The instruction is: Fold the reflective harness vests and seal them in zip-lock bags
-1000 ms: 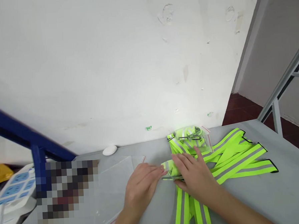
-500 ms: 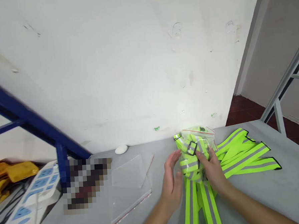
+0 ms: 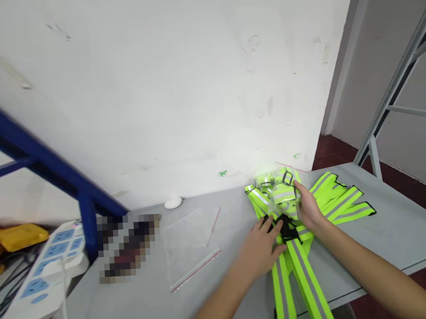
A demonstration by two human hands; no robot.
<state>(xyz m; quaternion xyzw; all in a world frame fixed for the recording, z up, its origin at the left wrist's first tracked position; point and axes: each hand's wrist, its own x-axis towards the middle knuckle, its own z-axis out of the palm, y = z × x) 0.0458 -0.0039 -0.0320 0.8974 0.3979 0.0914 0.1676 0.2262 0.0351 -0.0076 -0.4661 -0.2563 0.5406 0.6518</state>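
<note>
My right hand [image 3: 310,209] grips the right side of a clear zip bag [image 3: 285,194] packed with folded neon-yellow reflective straps and a dark buckle. The bag is by the wall, over the far end of the loose straps. With fingers spread, my left hand [image 3: 262,249] lies palm down at the black centre piece [image 3: 288,228] of a neon-yellow reflective strap harness [image 3: 305,278]. Its grey-striped bands run toward me and hang at the table's front edge. More reflective straps [image 3: 344,205] with black-bound ends fan out to the right.
Two flat clear zip bags [image 3: 192,248] lie left of my hands on the grey table [image 3: 142,301]. Near the wall [image 3: 195,84] sits a white oval object [image 3: 173,202]. A blue metal frame [image 3: 56,167], white power strip [image 3: 49,273] and blurred-out item [image 3: 130,249] are at left.
My right hand has carried the filled bag farther off, toward the wall. My left hand has left the bag's side and come down on the harness, uncovering its black centre piece.
</note>
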